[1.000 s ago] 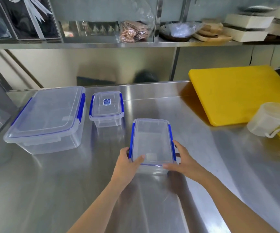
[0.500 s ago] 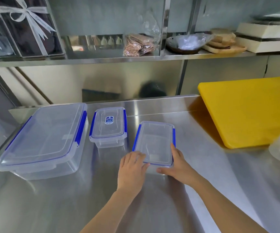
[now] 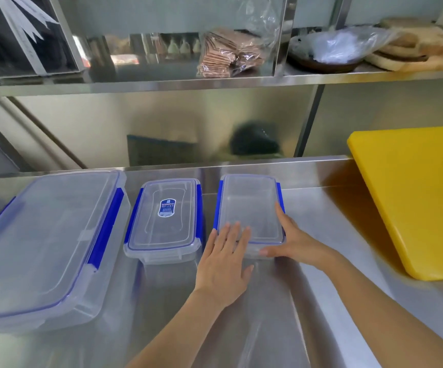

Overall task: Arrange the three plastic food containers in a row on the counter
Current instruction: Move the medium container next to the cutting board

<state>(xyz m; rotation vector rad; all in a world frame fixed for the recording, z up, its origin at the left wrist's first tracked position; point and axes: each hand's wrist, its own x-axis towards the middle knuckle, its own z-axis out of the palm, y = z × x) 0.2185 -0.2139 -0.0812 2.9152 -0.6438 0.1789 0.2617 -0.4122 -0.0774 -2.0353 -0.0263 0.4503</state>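
Change: your 3rd container [image 3: 250,208] has gone from near the counter's front edge, at 6 o'clock of the row, up to the back, level w/ the other two. Camera view has tipped up too.
Meaning: row looks formed; judged near done, only a small squaring-up & letting go left.
Large container [image 3: 47,235]: qty 1. Far left, 9 o'clock of the middle one. Lid on, blue clips on the long sides. Near edge reaches closer to you than the others.
Small container [image 3: 165,221]: qty 1. Middle of row, just beside the large one, apart. Lid on, blue label in the lid centre.
3rd container: qty 1. Right end, 3 o'clock of the small one, narrow gap between. Lid on, sits flat on the counter [image 3: 321,208].
Left hand [image 3: 221,264]: qty 1. Flat & spread, fingers resting on the lid's near-left corner. Pressing, not gripping; holds nothing.
Right hand [image 3: 298,244]: qty 1. Loosely open against the near-right corner, thumb along the front wall, fingers up the right side. Steadies the box, no closed grasp.
Yellow board [image 3: 411,195]: qty 1. At 3 o'clock of the row, well apart from it.
Shelf [image 3: 162,83]: qty 1. At 12 o'clock, above the row; bagged items on it, count unclear.
Containers total: 3, all lidded, all on the counter.
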